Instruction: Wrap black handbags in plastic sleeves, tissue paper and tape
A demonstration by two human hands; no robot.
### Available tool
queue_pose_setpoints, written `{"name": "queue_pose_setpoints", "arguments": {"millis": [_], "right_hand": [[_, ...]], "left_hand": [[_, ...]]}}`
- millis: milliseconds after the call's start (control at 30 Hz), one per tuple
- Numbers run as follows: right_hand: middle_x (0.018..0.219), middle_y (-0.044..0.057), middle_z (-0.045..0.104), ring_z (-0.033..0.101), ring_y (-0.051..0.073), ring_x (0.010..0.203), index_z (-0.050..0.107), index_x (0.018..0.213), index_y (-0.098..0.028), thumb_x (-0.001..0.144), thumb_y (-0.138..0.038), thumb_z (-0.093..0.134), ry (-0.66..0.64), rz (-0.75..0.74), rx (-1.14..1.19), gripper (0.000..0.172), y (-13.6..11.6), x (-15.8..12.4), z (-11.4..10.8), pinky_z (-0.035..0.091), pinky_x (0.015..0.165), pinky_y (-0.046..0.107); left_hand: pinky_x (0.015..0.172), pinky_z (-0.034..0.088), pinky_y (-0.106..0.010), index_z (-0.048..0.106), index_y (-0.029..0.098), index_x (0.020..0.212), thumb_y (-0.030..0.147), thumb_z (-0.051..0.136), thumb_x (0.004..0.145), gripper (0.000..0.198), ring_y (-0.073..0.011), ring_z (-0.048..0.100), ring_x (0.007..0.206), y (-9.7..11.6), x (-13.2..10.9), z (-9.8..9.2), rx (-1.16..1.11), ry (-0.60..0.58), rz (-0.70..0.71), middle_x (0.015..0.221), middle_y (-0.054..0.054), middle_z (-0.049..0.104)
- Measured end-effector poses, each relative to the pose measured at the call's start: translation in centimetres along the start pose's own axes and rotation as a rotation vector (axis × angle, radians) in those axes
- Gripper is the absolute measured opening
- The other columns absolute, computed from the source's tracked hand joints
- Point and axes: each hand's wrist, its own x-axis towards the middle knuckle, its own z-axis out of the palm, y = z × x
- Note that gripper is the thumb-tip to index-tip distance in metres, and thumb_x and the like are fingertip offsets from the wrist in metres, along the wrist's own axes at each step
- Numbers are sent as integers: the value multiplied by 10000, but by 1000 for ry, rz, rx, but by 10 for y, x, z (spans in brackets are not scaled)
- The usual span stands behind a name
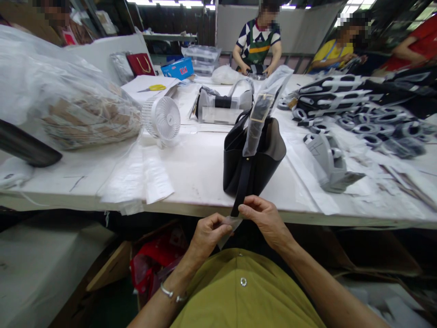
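Observation:
A black handbag (234, 166) stands upright near the table's front edge. Its black strap (243, 182) runs down over the edge toward me, and the strap's upper part is wrapped in a clear plastic sleeve (253, 136). My left hand (209, 234) pinches a piece of translucent wrapping (233, 222) at the strap's lower end. Just right of it, my right hand (264, 218) is closed with thumb and forefinger on the strap's edge. The strap's far end is hidden behind my left hand.
On the white table (194, 168) stand a small white fan (165, 119), a tape dispenser (329, 161) and another wrapped bag (223, 107). Plastic sheets (136, 177) hang over the front edge. Black parts (375, 120) are heaped at right. A co-worker (257, 43) works opposite.

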Motion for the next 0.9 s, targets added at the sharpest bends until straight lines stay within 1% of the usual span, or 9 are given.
{"name": "queue_pose_setpoints", "arguments": {"millis": [133, 300, 467, 633, 700, 800, 900], "right_hand": [[730, -22, 634, 529, 128, 669, 698, 806, -189, 716, -440, 801, -6, 6, 21, 285, 2, 0, 0, 434, 659, 258], [750, -10, 661, 559, 142, 685, 708, 796, -191, 704, -443, 804, -4, 4, 20, 285, 2, 1, 0, 459, 676, 271], [751, -7, 675, 573, 144, 691, 710, 789, -185, 699, -435, 806, -6, 13, 27, 282, -2, 1, 1, 474, 691, 274], [758, -1, 688, 598, 159, 706, 711, 806, -183, 718, -475, 793, -35, 19, 28, 316, -5, 2, 1, 493, 712, 292], [803, 16, 710, 623, 182, 762, 730, 864, -187, 742, -519, 769, -26, 6, 18, 357, -6, 2, -2, 500, 759, 310], [945, 56, 742, 661, 226, 898, 741, 1009, -199, 782, -563, 728, -12, -2, 35, 429, -4, 2, -9, 501, 859, 349], [1003, 84, 749, 680, 248, 933, 744, 1032, -203, 778, -581, 730, 17, 42, 45, 456, 1, 0, -21, 505, 902, 386]], "left_hand": [[612, 470, -250, 684, 164, 703, 313, 717, 722, 154, -155, 633, 622, 2, 1, 1, -21, 5, -8, 673, -28, 729], [578, 456, -241, 677, 154, 725, 339, 730, 713, 193, -149, 628, 596, 4, 4, 4, -87, 10, -38, 676, -35, 731], [628, 485, -246, 697, 143, 765, 344, 736, 732, 207, -151, 643, 642, 11, 6, 5, -131, 17, 8, 716, -38, 738], [608, 505, -255, 705, 133, 823, 443, 735, 766, 316, -159, 649, 636, 16, 7, 11, -166, 20, 19, 717, -48, 732], [639, 534, -269, 688, 139, 863, 472, 729, 776, 347, -165, 667, 647, 16, 8, 15, -216, 27, 14, 731, -43, 731], [698, 571, -308, 618, 160, 883, 487, 747, 756, 374, -171, 685, 650, 15, 11, 23, -311, 49, -9, 746, -27, 723], [687, 568, -312, 541, 184, 863, 490, 721, 775, 366, -167, 674, 644, 18, 17, 30, -336, 76, 10, 740, -15, 702]]}}
